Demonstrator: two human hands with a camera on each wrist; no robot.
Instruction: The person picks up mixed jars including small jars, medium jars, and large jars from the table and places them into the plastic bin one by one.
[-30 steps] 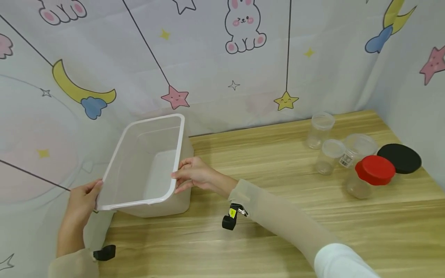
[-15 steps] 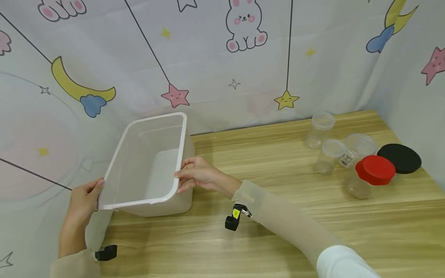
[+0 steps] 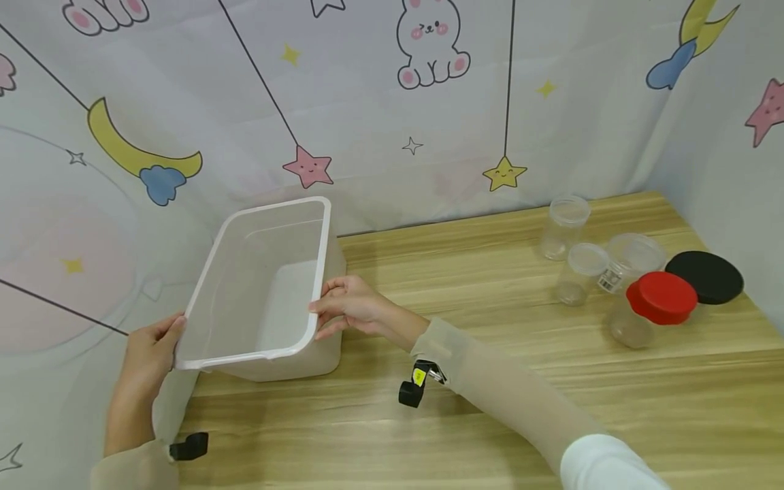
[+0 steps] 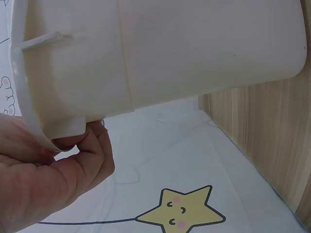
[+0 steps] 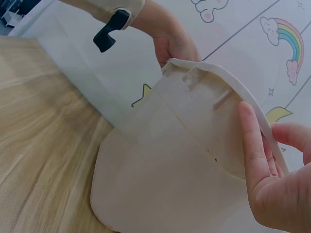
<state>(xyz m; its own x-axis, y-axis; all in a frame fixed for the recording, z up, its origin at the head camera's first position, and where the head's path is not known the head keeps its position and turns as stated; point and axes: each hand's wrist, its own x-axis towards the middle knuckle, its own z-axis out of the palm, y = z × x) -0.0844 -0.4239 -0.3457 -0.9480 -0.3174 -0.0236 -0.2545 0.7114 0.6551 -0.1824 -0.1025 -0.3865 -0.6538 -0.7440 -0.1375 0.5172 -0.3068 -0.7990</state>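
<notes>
A white plastic bin [image 3: 294,306] with nothing inside stands at the left end of the table, against the patterned cloth. My left hand [image 3: 144,357] grips its rim at the near left corner; in the left wrist view the fingers [image 4: 99,150] curl under the lip. On the opposite side, my right hand [image 3: 352,307] pinches the right rim, thumb on top and fingers against the outer wall. The right wrist view shows the bin's outer wall [image 5: 170,160] with both hands at its rim.
At the table's right stand several clear jars: a tall one [image 3: 562,228], a small one [image 3: 580,273], a wide one with a barcode label [image 3: 633,255], one with a red lid [image 3: 661,298] and one with a black lid [image 3: 704,278]. Patterned cloth [image 3: 367,109] borders the wooden table [image 3: 465,272].
The bin has shifted very slightly to the right, with both hands keeping their hold on its rim. The jars stand as before.
</notes>
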